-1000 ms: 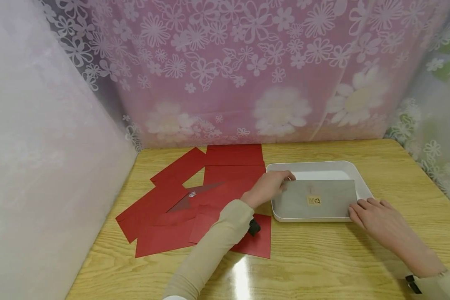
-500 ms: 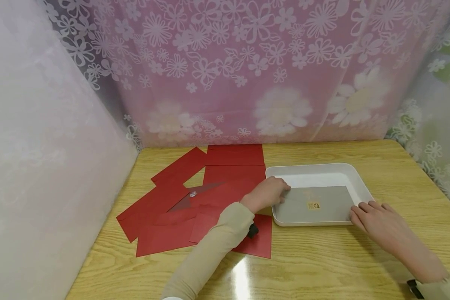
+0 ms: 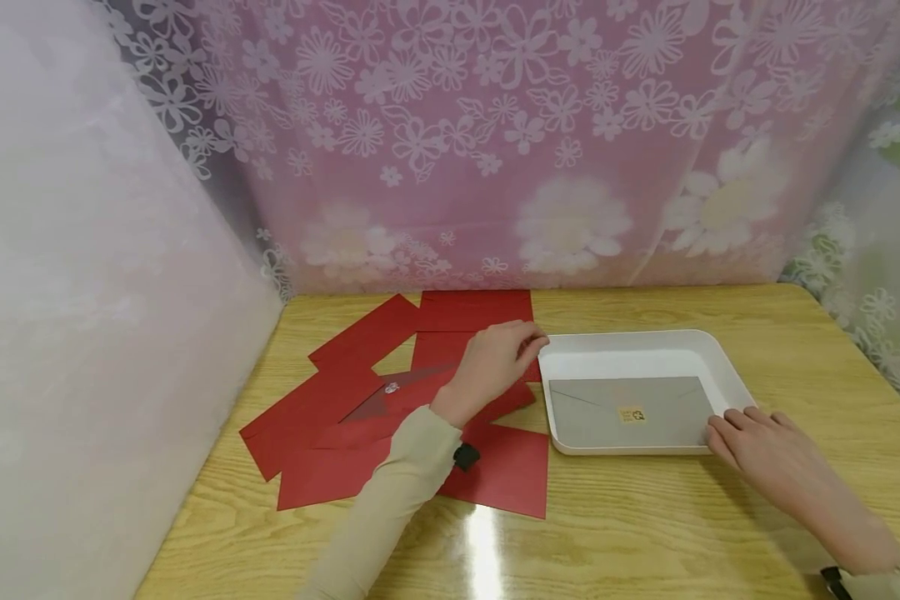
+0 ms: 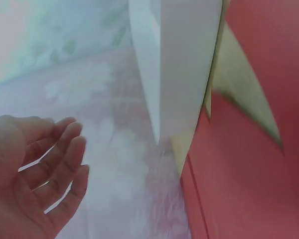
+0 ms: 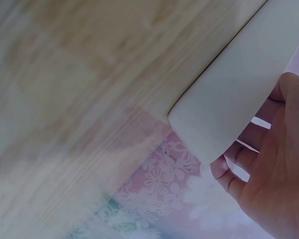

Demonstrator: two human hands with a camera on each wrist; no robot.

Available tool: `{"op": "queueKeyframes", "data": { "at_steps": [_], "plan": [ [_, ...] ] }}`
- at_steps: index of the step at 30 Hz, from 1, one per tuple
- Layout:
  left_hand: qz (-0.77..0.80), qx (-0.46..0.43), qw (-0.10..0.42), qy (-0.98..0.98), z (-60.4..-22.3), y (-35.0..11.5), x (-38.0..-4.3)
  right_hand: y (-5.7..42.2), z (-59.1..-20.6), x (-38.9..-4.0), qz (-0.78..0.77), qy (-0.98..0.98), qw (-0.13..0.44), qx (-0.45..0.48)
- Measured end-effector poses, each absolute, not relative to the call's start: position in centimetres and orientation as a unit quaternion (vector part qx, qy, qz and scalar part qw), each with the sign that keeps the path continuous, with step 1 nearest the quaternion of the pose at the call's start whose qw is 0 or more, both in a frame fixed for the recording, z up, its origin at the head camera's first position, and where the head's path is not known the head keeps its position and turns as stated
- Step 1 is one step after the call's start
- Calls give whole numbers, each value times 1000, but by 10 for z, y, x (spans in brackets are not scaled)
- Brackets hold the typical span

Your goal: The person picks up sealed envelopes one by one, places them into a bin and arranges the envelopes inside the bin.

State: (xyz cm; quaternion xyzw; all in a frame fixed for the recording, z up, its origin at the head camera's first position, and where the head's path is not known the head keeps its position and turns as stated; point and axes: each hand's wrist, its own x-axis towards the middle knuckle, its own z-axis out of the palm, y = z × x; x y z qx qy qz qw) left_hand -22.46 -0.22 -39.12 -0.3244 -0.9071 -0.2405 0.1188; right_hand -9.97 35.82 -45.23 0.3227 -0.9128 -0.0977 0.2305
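A grey envelope (image 3: 596, 412) with a small gold label lies flat in the white tray (image 3: 641, 342), along its near side. My right hand (image 3: 765, 450) holds the tray's near right corner, its fingers bent over the rim. In the right wrist view the fingers of the right hand (image 5: 269, 164) reach over the edge of the white tray (image 5: 219, 104). My left hand (image 3: 491, 367) hovers over the red envelopes (image 3: 502, 471), just left of the tray. The left wrist view shows the left hand (image 4: 45, 174) with loosely bent fingers and nothing between them.
Several red envelopes lie overlapping on the left of the wooden table (image 3: 630, 525). Among them a dark greyish piece (image 3: 363, 408) shows, near a small silvery spot (image 3: 392, 387). A pink flowered curtain (image 3: 450, 150) hangs behind the table, and a whitish sheet (image 3: 112, 292) on the left.
The grey envelope has gone from tilted to flat in the tray. My left hand has let go of it and moved left, over the red envelopes. The right hand stays at the tray corner.
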Motion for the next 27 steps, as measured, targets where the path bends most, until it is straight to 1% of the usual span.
{"op": "queueKeyframes", "data": {
  "at_steps": [6,8,10,12,16,21,24,27],
  "plan": [
    [-279,-286,187,-898,-387,-47,-225,359,-453,-100,-103,-913,225,324],
    [-283,-282,201,-894,-387,-61,-223,359,-452,-101,-108,-909,231,330],
    [-283,-277,199,-896,-387,-72,-221,359,-452,-101,-112,-905,236,334],
    [-274,-273,181,-904,-390,-82,-219,359,-452,-101,-112,-905,238,335],
    [-239,-268,128,-925,-398,-99,-213,358,-452,-101,-112,-906,235,334],
    [-184,-284,81,-937,-414,-113,-205,358,-453,-101,-104,-912,224,328],
    [-174,-298,23,-938,-422,-119,-201,358,-454,-101,-101,-913,224,327],
    [-186,-303,-55,-933,-428,-123,-198,360,-455,-103,-101,-913,225,326]
  ]
}}
